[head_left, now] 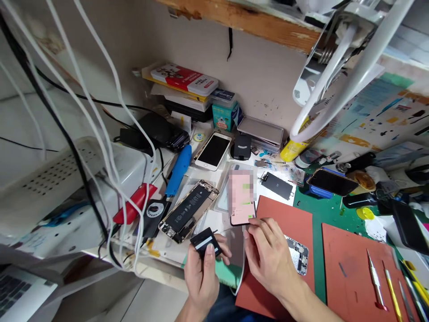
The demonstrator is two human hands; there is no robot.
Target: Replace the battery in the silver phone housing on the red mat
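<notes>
My left hand point(203, 273) is closed on a small flat black battery point(206, 243) with pale strips across it, the thumb lying on top. My right hand point(268, 255) has its fingers bent, and a fingertip is at the lower right corner of a lit phone point(241, 210) with a pink, partly blurred screen. I see nothing held in that hand. Under its wrist lies an opened phone body point(297, 255) on a reddish-brown mat point(284, 210), partly hidden by the hand. Left of the lit phone is another opened phone point(189, 210) with its black battery in place.
Behind are a white phone point(213, 151), a blue-handled tool point(180, 170) and a detached black screen point(277, 185). A second mat point(351, 264) bears a screwdriver point(374, 277) and other slim tools. White cables point(110, 147) hang at left; a white lamp arm point(348, 94) reaches in at upper right.
</notes>
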